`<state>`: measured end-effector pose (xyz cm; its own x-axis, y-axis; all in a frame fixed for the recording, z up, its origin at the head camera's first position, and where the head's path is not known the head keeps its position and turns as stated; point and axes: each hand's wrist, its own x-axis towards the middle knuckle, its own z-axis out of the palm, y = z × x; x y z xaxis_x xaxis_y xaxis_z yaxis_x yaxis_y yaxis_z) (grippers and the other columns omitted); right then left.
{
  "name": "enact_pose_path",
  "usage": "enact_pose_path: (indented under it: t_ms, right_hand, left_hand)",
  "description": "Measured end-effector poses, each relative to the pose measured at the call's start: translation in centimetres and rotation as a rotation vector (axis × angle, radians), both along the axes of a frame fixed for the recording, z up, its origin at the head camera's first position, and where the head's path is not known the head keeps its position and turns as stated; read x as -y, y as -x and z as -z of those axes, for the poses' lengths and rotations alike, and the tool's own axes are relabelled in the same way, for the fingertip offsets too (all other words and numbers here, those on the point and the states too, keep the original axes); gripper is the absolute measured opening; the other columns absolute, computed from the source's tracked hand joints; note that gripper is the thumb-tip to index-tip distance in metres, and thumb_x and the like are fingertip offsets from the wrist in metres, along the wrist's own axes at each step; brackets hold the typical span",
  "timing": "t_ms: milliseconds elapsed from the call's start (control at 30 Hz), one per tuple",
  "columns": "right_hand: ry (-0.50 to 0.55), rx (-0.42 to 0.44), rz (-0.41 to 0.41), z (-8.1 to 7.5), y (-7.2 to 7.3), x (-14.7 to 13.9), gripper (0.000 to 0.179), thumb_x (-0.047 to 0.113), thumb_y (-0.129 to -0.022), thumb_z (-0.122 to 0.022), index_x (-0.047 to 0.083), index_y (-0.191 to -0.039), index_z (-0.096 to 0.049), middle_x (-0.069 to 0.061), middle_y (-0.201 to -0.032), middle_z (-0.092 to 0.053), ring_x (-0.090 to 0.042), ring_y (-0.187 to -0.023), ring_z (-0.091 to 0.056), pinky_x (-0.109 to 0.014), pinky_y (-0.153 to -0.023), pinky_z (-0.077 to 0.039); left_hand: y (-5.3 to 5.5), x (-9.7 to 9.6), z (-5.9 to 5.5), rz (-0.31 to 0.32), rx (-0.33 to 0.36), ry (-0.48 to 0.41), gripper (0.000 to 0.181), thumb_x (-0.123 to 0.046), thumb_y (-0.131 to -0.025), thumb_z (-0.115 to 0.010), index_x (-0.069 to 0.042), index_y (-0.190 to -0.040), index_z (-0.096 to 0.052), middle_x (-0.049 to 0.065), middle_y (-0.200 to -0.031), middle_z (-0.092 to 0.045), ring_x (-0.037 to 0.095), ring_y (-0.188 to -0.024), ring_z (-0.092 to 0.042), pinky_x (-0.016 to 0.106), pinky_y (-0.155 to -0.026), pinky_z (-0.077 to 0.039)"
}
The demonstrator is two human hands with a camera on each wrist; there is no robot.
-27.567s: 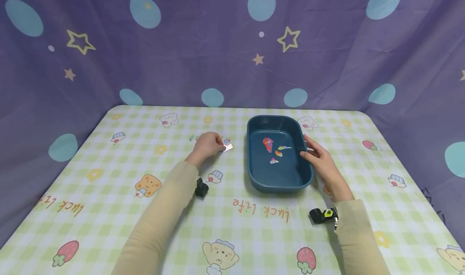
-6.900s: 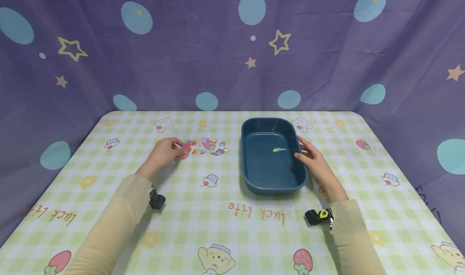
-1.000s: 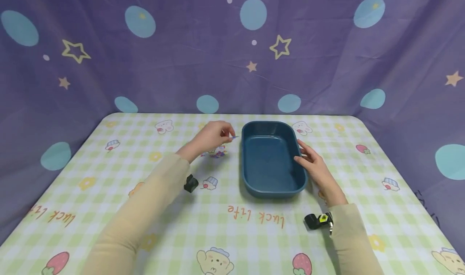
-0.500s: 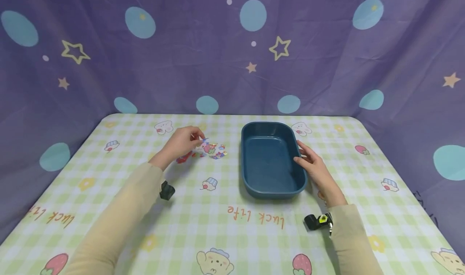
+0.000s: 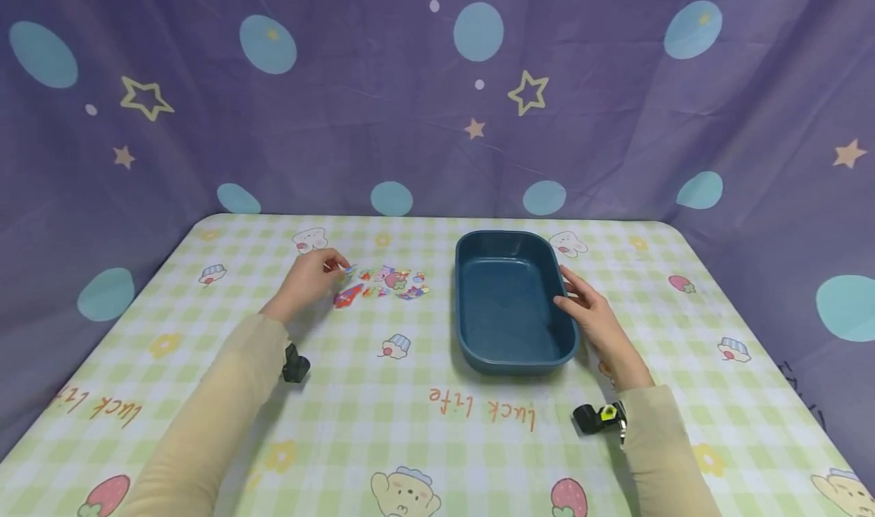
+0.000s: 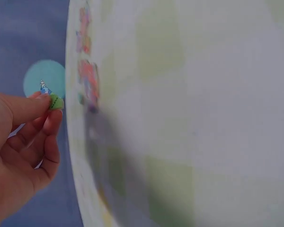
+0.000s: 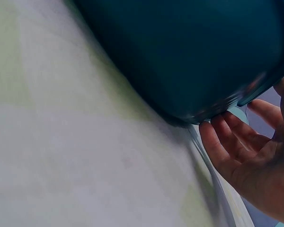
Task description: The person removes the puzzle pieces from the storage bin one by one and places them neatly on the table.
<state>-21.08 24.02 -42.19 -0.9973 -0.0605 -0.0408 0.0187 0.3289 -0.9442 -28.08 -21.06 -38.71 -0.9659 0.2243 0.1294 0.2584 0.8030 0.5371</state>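
My left hand [image 5: 309, 280] is raised at the left end of a group of colourful stickers. Between thumb and index finger it pinches a small green and blue sticker [image 6: 55, 101], seen best in the left wrist view. Below that hand's fingertips lies a larger red sticker [image 5: 349, 297], with several small stickers [image 5: 412, 293] spread to its right on the cloth. A dark blue rectangular plastic bin [image 5: 514, 367] stands to their right, and nothing shows inside it. My right hand [image 5: 600, 319] holds its right side, thumb at the rim and fingers against the outer wall.
A green and white checked tablecloth [image 5: 478, 456] with printed cartoons covers the table. Behind it hangs a purple curtain [image 5: 383, 122] with stars and dots. A black wrist camera [image 5: 296, 365] sits under the left sleeve, another camera [image 5: 588, 418] at the right wrist.
Stickers seen in the bin earlier are gone from it. Over the last second my left hand moved left, from beside the bin to the group's left end, carrying the sticker. My right hand stays put.
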Motion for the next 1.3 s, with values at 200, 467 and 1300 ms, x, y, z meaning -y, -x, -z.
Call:
enact_pose_path:
  t_ms: [200, 467, 1300]
  right_hand:
    - [-0.001, 0.005, 0.002, 0.0, 0.0, -0.1, 0.061, 0.031, -0.090, -0.055, 0.028, -0.144, -0.026, -0.017, -0.137, -0.037, -0.030, -0.119, -0.043, -0.045, -0.100, -0.032]
    - [-0.007, 0.006, 0.003, 0.2, 0.0, 0.1, 0.060, 0.029, -0.091, -0.054, 0.027, -0.144, -0.027, -0.016, -0.136, -0.038, -0.027, -0.117, -0.045, -0.042, -0.098, -0.035]
    - [-0.156, -0.061, -0.066, -1.6, 0.5, -0.5, 0.059, 0.018, -0.093, -0.049, 0.014, -0.145, -0.021, -0.026, -0.134, -0.038, -0.039, -0.117, -0.046, -0.048, -0.096, -0.037]
  left_hand:
    - [0.7, 0.7, 0.7, -0.041, 0.008, 0.011, 0.015, -0.004, -0.084, -0.056, 0.000, -0.097, -0.064, 0.013, -0.082, -0.060, 0.029, -0.084, -0.057, 0.038, -0.074, -0.043]
    - [1.7, 1.1, 1.8, -0.089, 0.056, 0.075, 0.014, -0.006, -0.083, -0.059, 0.000, -0.094, -0.065, 0.010, -0.077, -0.058, 0.019, -0.068, -0.049, 0.028, -0.063, -0.037]
    - [1.0, -0.1, 0.3, -0.137, 0.071, 0.088, 0.017, -0.014, -0.087, -0.055, -0.002, -0.096, -0.063, 0.013, -0.087, -0.062, 0.022, -0.070, -0.053, 0.033, -0.067, -0.042]
